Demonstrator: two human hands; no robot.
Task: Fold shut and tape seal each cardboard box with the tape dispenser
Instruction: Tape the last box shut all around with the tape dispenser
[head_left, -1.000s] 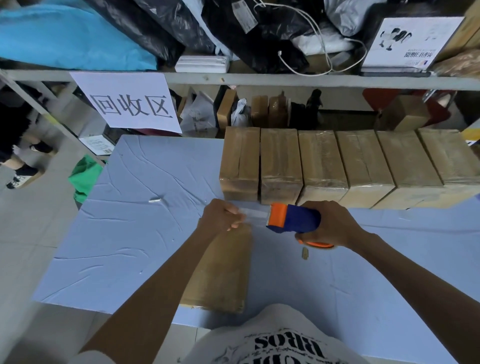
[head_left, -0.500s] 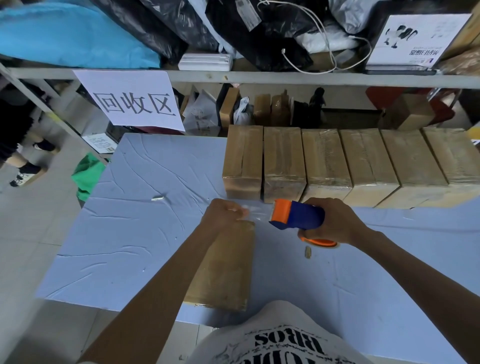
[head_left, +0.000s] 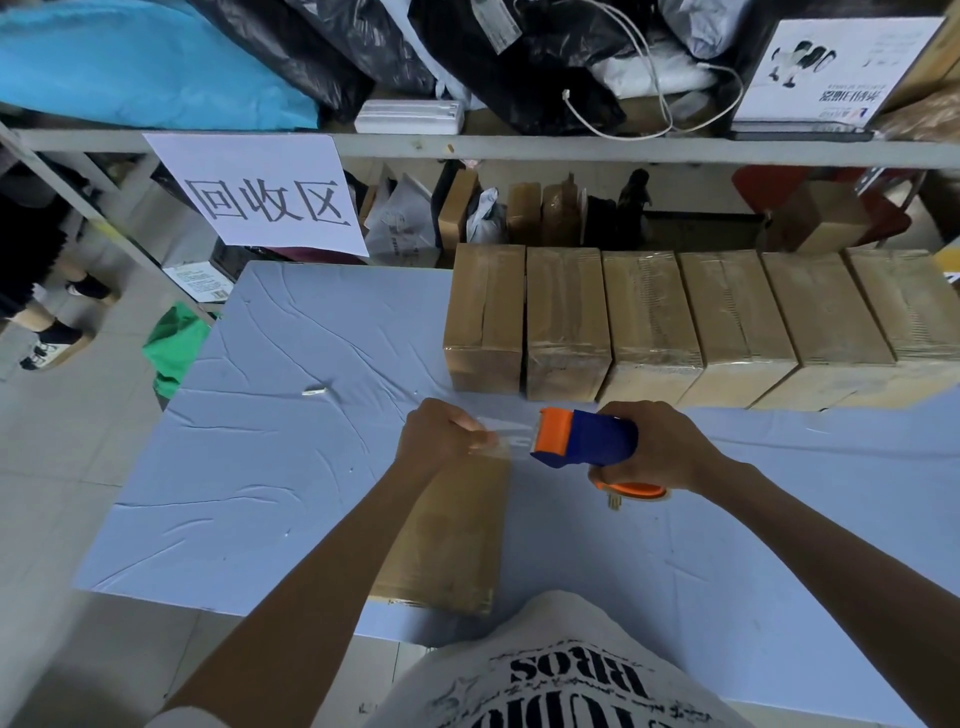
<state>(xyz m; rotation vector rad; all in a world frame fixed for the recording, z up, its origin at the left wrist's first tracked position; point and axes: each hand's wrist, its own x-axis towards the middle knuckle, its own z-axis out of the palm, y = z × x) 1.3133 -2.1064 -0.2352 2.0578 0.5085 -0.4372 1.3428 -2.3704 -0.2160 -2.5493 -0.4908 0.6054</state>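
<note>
Left hand (head_left: 441, 439), centre of frame: fingers curled, thumb and fingertips pinching the free end of a clear tape strip (head_left: 506, 435). Right hand (head_left: 662, 454), just to the right of it: wrapped round the handle of the blue-and-orange tape dispenser (head_left: 587, 436), whose orange mouth points left toward the other hand. The strip spans the short gap between the two, above the far end of the cardboard box (head_left: 457, 545). Whether the tape touches the box cannot be told. Largest item: table (head_left: 260, 467) under a wrinkled pale-blue cloth, filling the middle of the frame. Metal shelf (head_left: 571, 148) runs across the top, loaded with black bags, a blue bundle at upper left, a white cord and a white printed carton at upper right; more parcels stand beneath it. Row of six boxes (head_left: 649, 322) sits along the table's far edge, right of centre, side by side and touching, their tops glossy with tape. The cardboard box being worked on lies lengthwise at the near edge, lower centre, flaps shut, partly hidden by the left forearm and well apart from the row. Paper sign (head_left: 265, 202) with three large characters hangs from the shelf, upper left. Green bag (head_left: 174, 343) on the floor beside the table's left edge. Small white scrap (head_left: 314, 391) lies on the cloth, left of the hands.
</note>
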